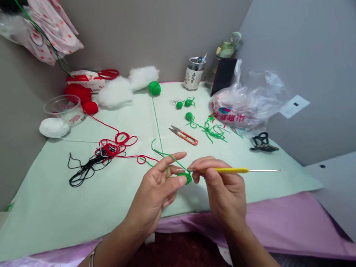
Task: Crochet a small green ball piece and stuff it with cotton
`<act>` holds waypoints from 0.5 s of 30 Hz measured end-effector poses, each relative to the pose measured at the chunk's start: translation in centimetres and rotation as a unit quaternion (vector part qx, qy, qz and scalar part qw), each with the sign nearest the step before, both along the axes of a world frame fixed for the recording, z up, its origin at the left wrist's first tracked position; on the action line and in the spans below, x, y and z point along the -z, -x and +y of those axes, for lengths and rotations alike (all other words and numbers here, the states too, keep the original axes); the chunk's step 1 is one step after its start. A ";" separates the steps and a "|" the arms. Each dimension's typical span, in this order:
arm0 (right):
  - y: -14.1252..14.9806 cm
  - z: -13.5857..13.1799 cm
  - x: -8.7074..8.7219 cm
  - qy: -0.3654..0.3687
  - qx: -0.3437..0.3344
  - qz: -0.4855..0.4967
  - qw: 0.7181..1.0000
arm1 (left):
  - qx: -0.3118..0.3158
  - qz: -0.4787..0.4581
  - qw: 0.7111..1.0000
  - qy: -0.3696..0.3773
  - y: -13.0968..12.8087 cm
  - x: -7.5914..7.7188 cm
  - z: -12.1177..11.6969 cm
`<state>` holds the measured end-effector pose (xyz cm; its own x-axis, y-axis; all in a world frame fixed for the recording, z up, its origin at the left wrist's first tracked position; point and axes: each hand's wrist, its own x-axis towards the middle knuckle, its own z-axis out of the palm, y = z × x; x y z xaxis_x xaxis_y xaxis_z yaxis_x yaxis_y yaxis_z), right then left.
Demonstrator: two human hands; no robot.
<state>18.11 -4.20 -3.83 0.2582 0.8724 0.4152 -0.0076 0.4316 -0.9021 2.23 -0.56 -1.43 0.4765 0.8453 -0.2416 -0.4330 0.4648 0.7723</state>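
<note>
Between the thumb and fingers of my left hand [158, 188] a small green crochet piece [186, 177] is pinched, with the index finger stretched out above it. My right hand [221, 182] grips a crochet hook [231, 170] by its yellow handle, and metal ends stick out on both sides. The hook's left tip lies at the upper edge of the crochet piece; whether it passes through a stitch I cannot tell. Green yarn [157, 123] runs from a green yarn ball [154, 88] at the back of the table down to my left hand.
Orange thread snips [183, 136] lie beyond my hands. Small green balls [189, 116] and yarn scraps [213, 131] are right of them. Red yarn [117, 143] and black cord [88, 168] tangle at left. A plastic bag [245, 103] and black hair clip [263, 142] sit at right.
</note>
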 end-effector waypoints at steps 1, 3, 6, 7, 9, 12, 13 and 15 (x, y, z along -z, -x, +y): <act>0.1 0.0 0.1 0.007 0.001 -0.001 1.000 | 0.002 0.008 1.000 -0.005 -0.1 0.0 -0.1; 0.1 0.0 0.2 0.018 0.004 0.002 1.000 | -0.004 0.024 1.000 -0.014 -0.1 0.1 -0.2; -0.1 -0.2 0.3 0.025 -0.004 0.031 0.999 | -0.017 0.043 0.999 -0.021 0.0 0.0 -0.1; -0.1 -0.2 0.2 0.023 -0.008 0.044 0.999 | -0.017 0.047 0.999 -0.023 0.1 0.0 0.0; -0.3 -0.1 0.1 0.018 -0.014 0.061 0.998 | -0.016 0.051 0.998 -0.026 0.1 -0.1 0.1; -0.5 -0.1 -0.1 0.021 -0.017 0.049 0.998 | -0.017 0.060 0.997 -0.034 0.2 0.0 0.1; -0.6 -0.2 -0.2 0.021 -0.015 0.038 0.999 | -0.017 0.064 0.997 -0.037 0.2 0.1 0.1; -0.6 -0.5 -0.3 0.013 0.001 -0.002 1.000 | -0.017 0.077 0.996 -0.049 0.4 0.4 0.0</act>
<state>18.75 -4.69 -3.48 0.2585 0.8823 0.3934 -0.0021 0.4078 -0.9131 1.88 -0.57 -1.79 0.4115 0.8833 -0.2244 -0.3206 0.3708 0.8716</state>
